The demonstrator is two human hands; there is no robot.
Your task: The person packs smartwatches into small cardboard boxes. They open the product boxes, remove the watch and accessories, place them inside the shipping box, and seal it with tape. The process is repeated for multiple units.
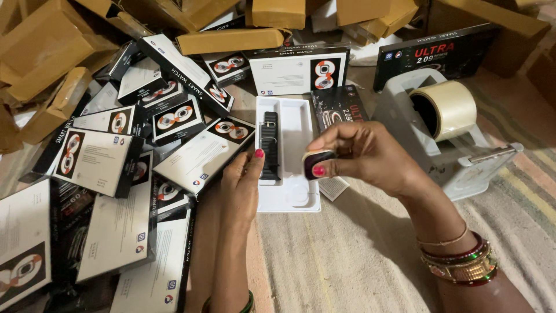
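Hands over white tray (298, 124), watch body pinched.
Right hand (362, 153) grips watch body (317, 163) just right of tray; left hand (243, 182) loosely open, fingertips touching black strap (269, 139) in tray.

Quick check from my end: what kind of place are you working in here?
Probably an informal packing spot on a floor, not a shop counter. Many black-and-white retail boxes lie piled beside brown cartons, a tape dispenser sits on a striped mat, and the right hand holds a small watch body.
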